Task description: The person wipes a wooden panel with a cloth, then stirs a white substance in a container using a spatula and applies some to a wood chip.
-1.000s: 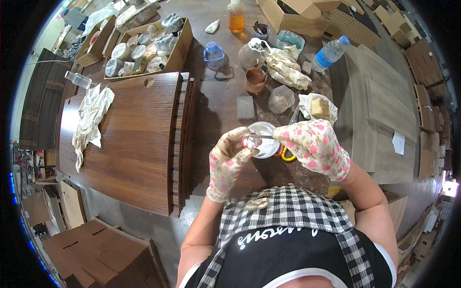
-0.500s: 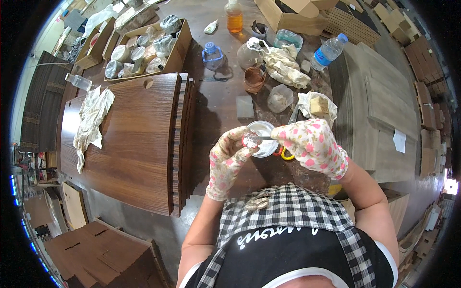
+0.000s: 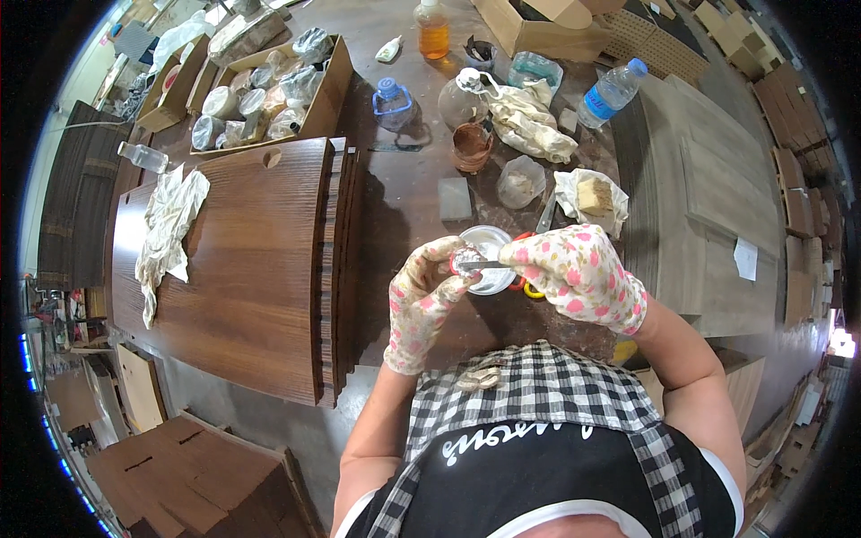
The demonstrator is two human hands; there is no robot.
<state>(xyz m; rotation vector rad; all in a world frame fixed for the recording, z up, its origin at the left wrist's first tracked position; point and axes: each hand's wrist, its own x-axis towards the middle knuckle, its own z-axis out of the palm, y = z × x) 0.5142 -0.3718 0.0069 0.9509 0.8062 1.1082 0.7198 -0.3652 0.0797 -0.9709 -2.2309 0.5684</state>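
Both my hands wear white gloves with a pink floral print. Between thumb and fingers, my left hand (image 3: 420, 305) grips a small round red-rimmed cap (image 3: 464, 261) with white material in it. My right hand (image 3: 578, 273) is closed on a thin metal spatula (image 3: 488, 264), its blade lying across the cap's opening. Directly beneath is a round white tub (image 3: 491, 283) on the dark table. Scissors (image 3: 533, 292) with red and yellow handles lie beside the tub, partly hidden by my right hand.
At left, dark wood panels (image 3: 242, 260) are stacked under a white rag (image 3: 170, 233). A cardboard box (image 3: 336, 90) holds several wrapped jars. Farther back stand a brown-stained cup (image 3: 472, 148), a water bottle (image 3: 613, 94) and an amber bottle (image 3: 434, 38). Grey panels (image 3: 708, 197) are at right.
The spatula blade has shifted across the cap and shows more of its length. My right hand has moved slightly left; my left hand stays nearly in place. The whole view has shifted slightly.
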